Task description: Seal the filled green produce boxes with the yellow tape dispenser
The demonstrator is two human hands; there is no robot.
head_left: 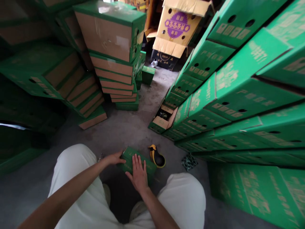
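A small green cardboard box (150, 168) sits low between my knees, its top printed with faint lettering. My left hand (116, 158) grips the box at its left end, thumb over the top edge and the other fingers partly hidden. Flat across the lid lies my right hand (138, 174), fingers stretched out and thumb apart. Just right of the box, a yellow and black tape dispenser (157, 158) rests on the floor, touched by neither hand.
Tall stacks of green boxes (209, 86) line the right side. More green and brown boxes (107, 35) are piled at the left. An open box (163, 122) stands at the right stack's foot. A dark green patterned object (189, 161) lies on the concrete floor (133, 127).
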